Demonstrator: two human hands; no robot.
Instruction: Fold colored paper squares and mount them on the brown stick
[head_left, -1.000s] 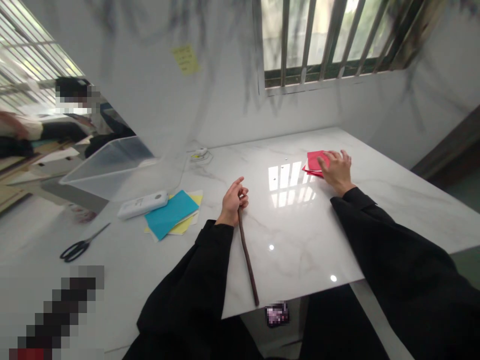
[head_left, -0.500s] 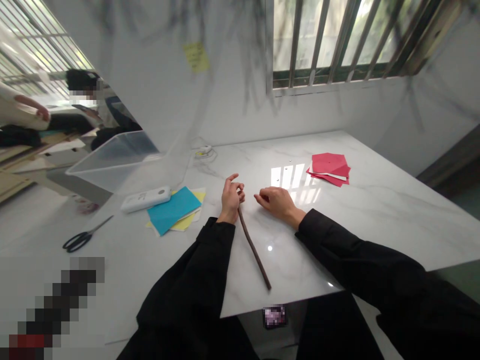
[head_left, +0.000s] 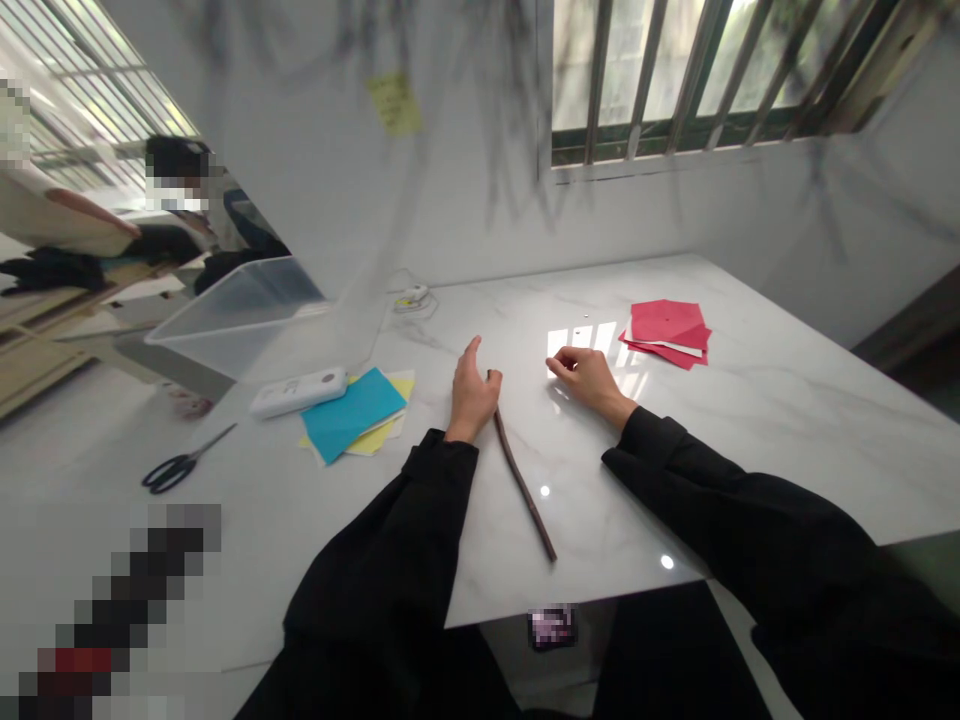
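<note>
My left hand (head_left: 471, 395) lies on the white marble table (head_left: 750, 420) with its fingers stretched forward and open. Its thumb side rests against the upper end of a thin dark brown stick (head_left: 525, 480), which lies flat and runs back toward the table's near edge. My right hand (head_left: 589, 378) rests on the table just right of the stick's top, fingers curled into a loose pinch. Whether anything is inside them is hidden. A small stack of red paper sheets (head_left: 667, 330) lies beyond the right hand.
Blue and yellow paper sheets (head_left: 352, 415) lie left of my left hand, with a white remote-like device (head_left: 298, 391) beside them. Black scissors (head_left: 187, 462) lie further left. A clear plastic bin (head_left: 240, 310) stands at the back left. Other people sit in the far left background.
My right hand left the red paper and came in beside the stick's top. My left hand's fingers uncurled from the stick, whose lower end has swung to the right.
</note>
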